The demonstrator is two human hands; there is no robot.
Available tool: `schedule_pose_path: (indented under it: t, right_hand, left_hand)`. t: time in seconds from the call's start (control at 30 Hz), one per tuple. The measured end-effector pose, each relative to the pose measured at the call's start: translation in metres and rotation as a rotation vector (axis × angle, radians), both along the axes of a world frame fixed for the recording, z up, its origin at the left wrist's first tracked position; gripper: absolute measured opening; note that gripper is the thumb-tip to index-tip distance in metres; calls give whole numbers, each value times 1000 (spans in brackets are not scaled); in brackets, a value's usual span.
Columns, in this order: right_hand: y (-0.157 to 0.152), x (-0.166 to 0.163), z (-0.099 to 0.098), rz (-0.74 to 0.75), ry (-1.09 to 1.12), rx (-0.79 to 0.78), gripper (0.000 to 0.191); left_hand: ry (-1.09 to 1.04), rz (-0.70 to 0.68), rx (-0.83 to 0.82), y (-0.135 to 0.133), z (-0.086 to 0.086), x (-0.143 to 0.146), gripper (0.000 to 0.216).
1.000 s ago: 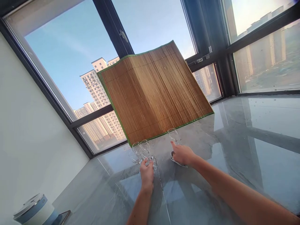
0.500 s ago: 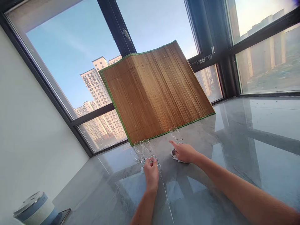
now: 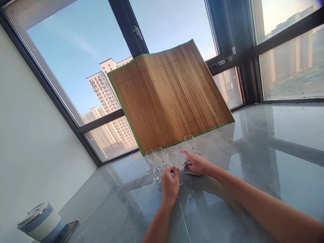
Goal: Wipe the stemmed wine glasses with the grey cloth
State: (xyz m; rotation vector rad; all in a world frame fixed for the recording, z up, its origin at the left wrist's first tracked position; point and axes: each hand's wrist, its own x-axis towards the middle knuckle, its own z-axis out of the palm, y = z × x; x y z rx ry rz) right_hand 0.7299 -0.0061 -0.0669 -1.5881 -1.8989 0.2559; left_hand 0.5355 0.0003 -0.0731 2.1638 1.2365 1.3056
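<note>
My left hand point(image 3: 170, 184) pinches the stem of a clear wine glass point(image 3: 172, 159), whose bowl stands above the fingers. Just left of it are more clear stemmed glasses, among them a wine glass point(image 3: 150, 157) and another glass point(image 3: 159, 155) slightly behind. My right hand point(image 3: 198, 163) rests low on the surface, index finger stretched out to the left. Its other fingers are closed on a pale folded cloth point(image 3: 192, 172), partly hidden under the hand. Behind my right hand stands one further wine glass point(image 3: 189, 142), its lower part partly covered.
A brown bamboo mat point(image 3: 172, 98) with green edging leans against the window behind the glasses. On the glossy grey tabletop point(image 3: 111, 212), a blue and white canister point(image 3: 40, 222) stands at lower left beside a dark phone-like slab point(image 3: 68, 231). A white wall point(image 3: 30, 135) borders the left.
My left hand has moved right, away from the grouped glasses, and a glass now shows in its fingers. My right hand stays nearly in place, and the view has shifted slightly.
</note>
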Motion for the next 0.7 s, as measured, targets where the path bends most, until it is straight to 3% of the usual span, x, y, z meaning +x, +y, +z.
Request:
schedule_pose_path:
  t: [0.17, 0.7]
  right_hand:
    - [1, 0, -1, 24, 32, 21, 75]
    - [2, -3, -1, -14, 133, 84, 76]
  left_hand:
    - [-113, -33, -118, 3, 1, 1, 33]
    - [-129, -43, -138, 11, -4, 0, 33]
